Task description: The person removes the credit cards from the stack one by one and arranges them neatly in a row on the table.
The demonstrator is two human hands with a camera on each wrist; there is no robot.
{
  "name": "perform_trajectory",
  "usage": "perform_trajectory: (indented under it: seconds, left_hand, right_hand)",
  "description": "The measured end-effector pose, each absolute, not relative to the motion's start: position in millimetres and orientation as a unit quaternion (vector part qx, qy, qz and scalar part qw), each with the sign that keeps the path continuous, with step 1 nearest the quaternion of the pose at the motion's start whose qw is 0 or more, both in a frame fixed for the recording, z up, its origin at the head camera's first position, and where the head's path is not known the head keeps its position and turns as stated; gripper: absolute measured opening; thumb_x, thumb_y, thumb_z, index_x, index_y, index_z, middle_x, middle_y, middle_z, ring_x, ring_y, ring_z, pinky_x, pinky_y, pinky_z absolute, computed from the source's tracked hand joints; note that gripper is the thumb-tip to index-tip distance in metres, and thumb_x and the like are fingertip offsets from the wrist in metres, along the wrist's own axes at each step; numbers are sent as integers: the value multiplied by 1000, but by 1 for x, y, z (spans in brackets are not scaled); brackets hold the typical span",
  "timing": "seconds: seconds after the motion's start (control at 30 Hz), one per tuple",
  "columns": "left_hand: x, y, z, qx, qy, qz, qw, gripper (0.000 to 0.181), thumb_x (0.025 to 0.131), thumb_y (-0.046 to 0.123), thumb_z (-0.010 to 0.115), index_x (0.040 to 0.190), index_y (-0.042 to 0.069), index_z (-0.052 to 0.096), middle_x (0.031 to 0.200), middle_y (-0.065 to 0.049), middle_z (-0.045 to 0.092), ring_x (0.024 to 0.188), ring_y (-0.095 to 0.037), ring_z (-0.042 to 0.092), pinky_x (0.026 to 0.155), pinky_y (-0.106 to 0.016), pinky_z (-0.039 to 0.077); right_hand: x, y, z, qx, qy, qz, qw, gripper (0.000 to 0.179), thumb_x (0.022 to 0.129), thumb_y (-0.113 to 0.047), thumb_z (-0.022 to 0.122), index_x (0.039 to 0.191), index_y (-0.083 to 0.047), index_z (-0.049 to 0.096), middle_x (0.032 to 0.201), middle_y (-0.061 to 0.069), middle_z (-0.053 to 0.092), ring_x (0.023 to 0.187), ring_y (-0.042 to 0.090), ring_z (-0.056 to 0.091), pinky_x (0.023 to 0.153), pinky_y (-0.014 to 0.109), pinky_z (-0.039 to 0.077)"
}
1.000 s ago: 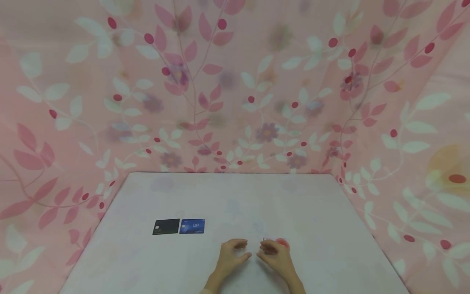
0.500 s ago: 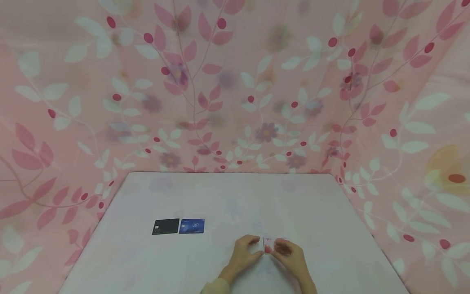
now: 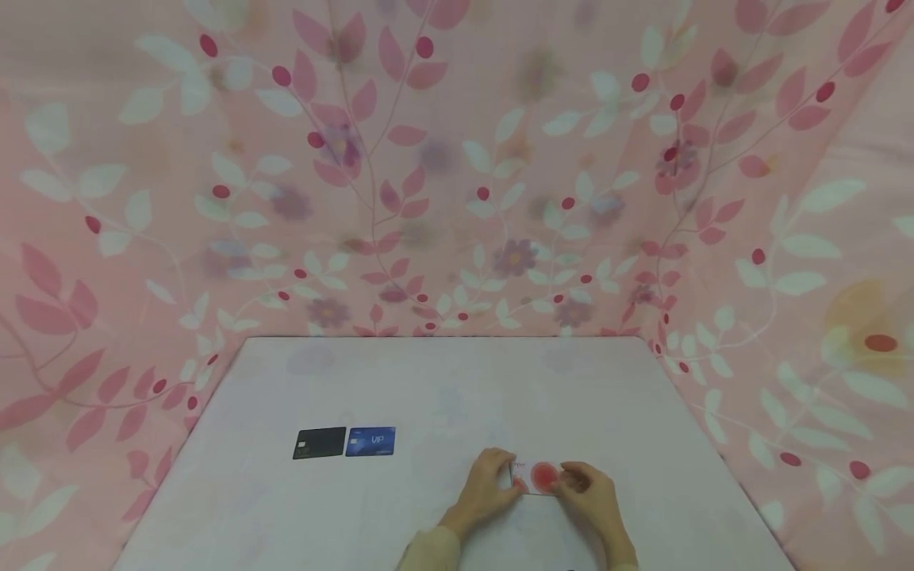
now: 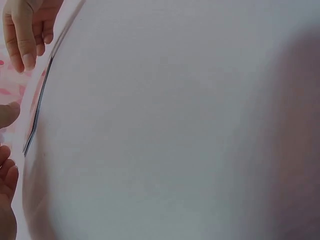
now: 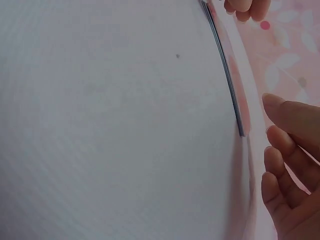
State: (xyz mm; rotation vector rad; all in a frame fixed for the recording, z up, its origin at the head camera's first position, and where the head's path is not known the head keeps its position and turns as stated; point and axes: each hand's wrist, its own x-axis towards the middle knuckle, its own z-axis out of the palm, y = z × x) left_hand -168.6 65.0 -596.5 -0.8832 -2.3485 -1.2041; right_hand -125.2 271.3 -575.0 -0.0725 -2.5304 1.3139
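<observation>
A small card stack, its top card white and pink with a red circle, lies flat on the table in the head view. In the right wrist view its edge shows thin dark layers. My left hand stands at the stack's left end, thumb and fingers spread along the short edge. At the right end is my right hand, fingers loosely curved and thumb by the near corner. The right wrist view shows a gap between the right thumb and the stack. Neither hand grips it.
To the left lie a black card and a blue card marked VIP, side by side. Pink leaf-patterned cloth walls off the back and sides of the white table.
Both hands have moved right, from left of and over the card stack to either end of it, and have spread apart. More of the top card shows. The black and blue cards stay put.
</observation>
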Motion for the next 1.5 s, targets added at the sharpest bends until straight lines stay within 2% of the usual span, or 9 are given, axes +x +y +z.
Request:
perform_trajectory:
  seconds: [0.2,0.4,0.67,0.8,0.97,1.03,1.2,1.37,1.5]
  left_hand:
    - [-172,67,-595,-313,-846,-406,145,44,66,16,78,104,-1,65,100,-9,64,97,-22,57,89,-31,47]
    - [-171,69,-597,-321,-848,-401,133,46,66,16,79,106,-1,64,103,-8,62,99,-21,55,91,-30,46]
    - [-173,72,-594,-323,-866,-371,85,51,68,20,81,112,1,64,106,-6,64,99,-17,50,90,-26,45]
    - [-174,72,-595,-327,-869,-363,80,50,69,20,81,113,2,64,108,-4,65,99,-15,48,89,-25,44]
    - [-173,71,-598,-329,-864,-372,80,49,71,20,81,113,2,63,109,-5,65,99,-15,48,89,-25,44]
    - [-173,70,-598,-328,-861,-381,77,49,71,19,81,113,1,63,109,-5,65,99,-15,48,89,-25,44]
    - [-173,69,-597,-325,-857,-396,65,49,72,18,80,114,1,63,111,-5,65,100,-14,48,89,-26,44]
    - [-173,69,-598,-319,-857,-400,56,48,73,19,80,115,2,63,110,-4,64,100,-13,47,89,-26,44]
    - [-173,69,-600,-316,-857,-403,55,48,73,18,80,115,2,63,110,-3,64,101,-13,48,89,-26,45]
  right_hand:
    - [-130,281,-575,-69,-897,426,94,37,65,-8,83,99,-1,68,86,4,67,71,10,55,65,22,47]
    - [-132,286,-574,-93,-903,416,50,44,65,-13,84,104,-3,67,93,5,67,78,13,54,69,25,46]
    - [-135,292,-569,-62,-916,395,3,48,62,-14,85,105,-4,68,98,4,64,88,18,57,79,34,50]
    - [-138,293,-563,-46,-925,376,-15,50,60,-17,86,105,-6,68,96,3,61,84,17,54,75,33,47]
    - [-141,291,-559,-40,-927,370,-32,46,58,-12,86,100,-7,68,90,3,58,78,16,47,68,28,41]
    - [-142,291,-559,-36,-929,367,-37,49,58,-11,85,103,-7,67,90,4,57,78,16,47,67,28,41]
    - [-143,291,-557,-21,-931,361,-51,60,59,-9,84,116,-9,63,94,7,57,84,20,51,72,36,45]
    - [-143,291,-555,-3,-929,366,-62,54,61,-9,83,110,-11,63,99,11,58,92,28,55,81,50,46]
    - [-144,290,-555,-6,-928,367,-68,51,61,-7,83,107,-11,62,100,13,57,93,29,55,81,51,46]
